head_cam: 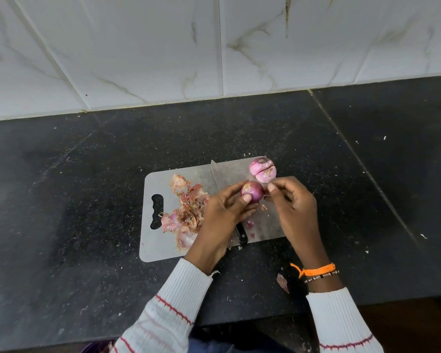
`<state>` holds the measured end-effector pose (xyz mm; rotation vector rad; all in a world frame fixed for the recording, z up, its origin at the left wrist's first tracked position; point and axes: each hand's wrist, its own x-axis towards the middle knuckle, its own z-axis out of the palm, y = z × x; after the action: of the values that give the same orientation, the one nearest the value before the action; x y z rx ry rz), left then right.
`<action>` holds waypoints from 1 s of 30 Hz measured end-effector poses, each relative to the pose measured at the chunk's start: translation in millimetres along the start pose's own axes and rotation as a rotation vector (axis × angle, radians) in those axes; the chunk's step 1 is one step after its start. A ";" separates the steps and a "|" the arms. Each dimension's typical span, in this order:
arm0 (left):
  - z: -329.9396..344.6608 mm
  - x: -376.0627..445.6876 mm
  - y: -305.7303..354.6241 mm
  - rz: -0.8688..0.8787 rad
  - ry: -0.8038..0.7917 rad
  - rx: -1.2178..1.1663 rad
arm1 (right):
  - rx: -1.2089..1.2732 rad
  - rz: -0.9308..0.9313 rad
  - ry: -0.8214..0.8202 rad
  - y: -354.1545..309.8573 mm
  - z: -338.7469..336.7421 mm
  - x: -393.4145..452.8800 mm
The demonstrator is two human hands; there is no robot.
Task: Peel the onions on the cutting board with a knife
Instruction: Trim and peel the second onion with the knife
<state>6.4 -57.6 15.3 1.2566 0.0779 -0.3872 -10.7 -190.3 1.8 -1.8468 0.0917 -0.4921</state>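
- Onion (252,191) sits in the left hand (223,212), above the middle of the board (158,248); the fingers are curled round it and the thumb presses on its near side.
- Right hand (292,200) pinches thumb and forefinger together at the onion's right side.
- Two peeled onions (262,169) lie touching at the board's far right corner.
- Knife (215,174) lies on the board under the left hand, blade pointing to the far edge.
- Peels (186,212) are heaped near the board's left end, beside its handle slot.
- Board lies on the dark counter (74,200).
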 end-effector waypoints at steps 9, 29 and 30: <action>4.1 -1.4 -2.7 0.020 0.037 0.050 | -0.028 -0.140 -0.044 1.9 -2.9 1.3; 10.2 -7.3 4.2 -0.074 0.104 0.044 | 0.068 -0.029 -0.040 8.6 -5.7 4.9; 10.6 -7.8 4.8 -0.098 0.099 0.018 | 0.043 -0.033 -0.053 8.2 -4.8 3.9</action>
<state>-0.9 -64.5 25.1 1.2930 0.2215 -0.4107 -7.5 -198.5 -3.5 -1.8209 0.0145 -0.4641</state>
